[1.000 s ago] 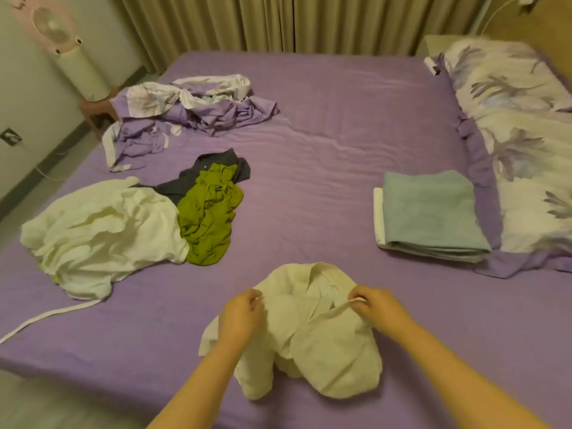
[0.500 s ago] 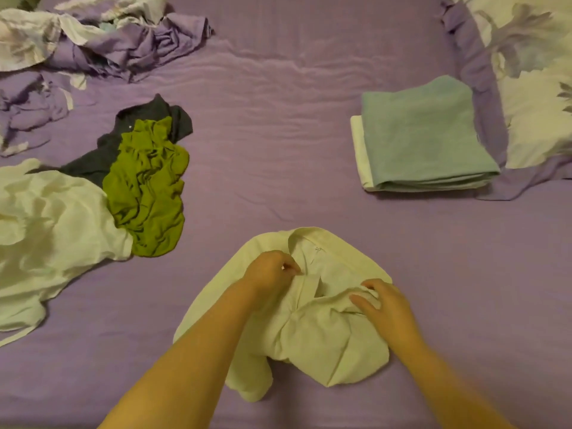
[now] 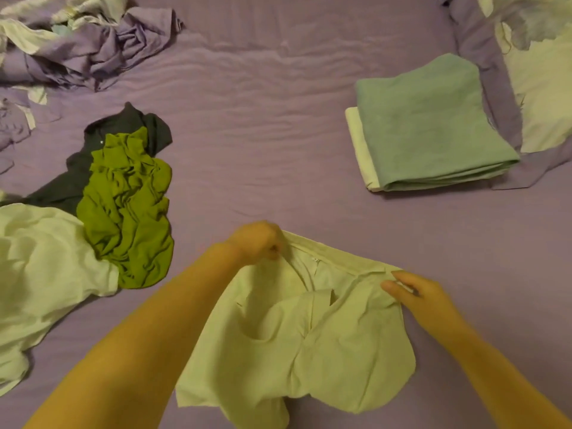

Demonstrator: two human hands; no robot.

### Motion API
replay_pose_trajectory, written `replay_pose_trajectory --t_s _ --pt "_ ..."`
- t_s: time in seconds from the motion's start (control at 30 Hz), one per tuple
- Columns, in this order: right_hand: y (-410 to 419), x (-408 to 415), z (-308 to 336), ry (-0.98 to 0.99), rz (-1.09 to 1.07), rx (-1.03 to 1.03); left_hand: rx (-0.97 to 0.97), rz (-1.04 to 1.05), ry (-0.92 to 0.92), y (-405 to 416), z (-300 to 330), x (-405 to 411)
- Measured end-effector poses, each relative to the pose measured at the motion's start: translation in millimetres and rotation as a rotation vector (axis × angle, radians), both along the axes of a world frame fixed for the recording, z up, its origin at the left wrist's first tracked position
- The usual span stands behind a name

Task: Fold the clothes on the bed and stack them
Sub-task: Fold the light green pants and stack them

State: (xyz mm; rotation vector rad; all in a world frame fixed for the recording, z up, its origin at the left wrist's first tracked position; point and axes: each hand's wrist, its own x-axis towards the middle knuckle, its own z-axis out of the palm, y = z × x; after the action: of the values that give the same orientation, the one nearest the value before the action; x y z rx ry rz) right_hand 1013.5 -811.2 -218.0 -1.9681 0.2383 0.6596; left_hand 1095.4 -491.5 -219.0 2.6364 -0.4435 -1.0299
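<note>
Pinching the waistband of the pale cream cotton shorts (image 3: 297,329) at both ends, left hand (image 3: 255,243) curled tight on one corner, right hand (image 3: 418,294) nipping the other between thumb and fingertips, apparently stretching it flat on the purple bedsheet (image 3: 263,134) for folding. Leaving open sheet beyond the waistband, with the folded grey-green cloth stack (image 3: 430,125) well apart to the right and the crumpled olive-green garment (image 3: 130,205) to the left.

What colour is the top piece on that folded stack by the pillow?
Muted grey-green, over a pale cream piece; the top piece shows clearly in the head view.

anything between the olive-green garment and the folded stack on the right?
Nothing: in the head view only bare, wrinkled purple sheet runs from the olive-green garment to the folded stack.
</note>
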Motion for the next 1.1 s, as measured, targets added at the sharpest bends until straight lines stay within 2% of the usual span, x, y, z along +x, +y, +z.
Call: replay_pose_trajectory --t_s 0.1,0.23,0.27,0.33,0.4,0.43,0.5,0.57,0.67,0.77,0.87,0.9,1.0,1.1 --pt "14 33 12 -0.057 -0.040 0.066 -0.157 0.201 0.053 36 19 19" --pt "35 67 22 -0.126 -0.011 0.113 -0.442 0.792 0.092 91 27 31" --pt "39 73 22 -0.140 0.007 0.103 -0.457 0.920 0.046 103 22 33" --pt "46 82 16 -0.166 0.056 0.077 -0.276 1.043 -0.128 121 4 35" --pt "55 89 5 -0.180 0.110 0.028 -0.024 0.962 -0.330 126 -12 36" --pt "61 92 1 -0.199 0.151 0.006 0.009 0.873 -0.417 121 -16 36" --pt "77 100 -4 -0.233 0.227 -0.033 -0.106 0.693 -0.482 102 -20 40" --pt "91 109 -8 -0.272 0.263 -0.067 -0.261 0.590 -0.360 68 -14 43" --pt "106 123 -12 -0.265 0.207 -0.082 -0.422 0.606 -0.091 23 -10 37" --pt "115 134 -19 -0.243 0.246 -0.191 -0.471 0.649 0.002 6 -25 7" --pt "111 141 -35 -0.360 0.469 -0.582 -0.325 0.539 -0.073 5 -51 -37" --pt "107 141 -41 -0.404 0.504 -0.644 -0.262 0.508 -0.113 7 -58 -51" --pt "97 134 -52 -0.440 0.481 -0.635 -0.189 0.466 -0.170 9 -73 -77" --pt "108 127 -46 -0.425 0.341 -0.586 -0.254 0.593 -0.105 2 -70 -81"
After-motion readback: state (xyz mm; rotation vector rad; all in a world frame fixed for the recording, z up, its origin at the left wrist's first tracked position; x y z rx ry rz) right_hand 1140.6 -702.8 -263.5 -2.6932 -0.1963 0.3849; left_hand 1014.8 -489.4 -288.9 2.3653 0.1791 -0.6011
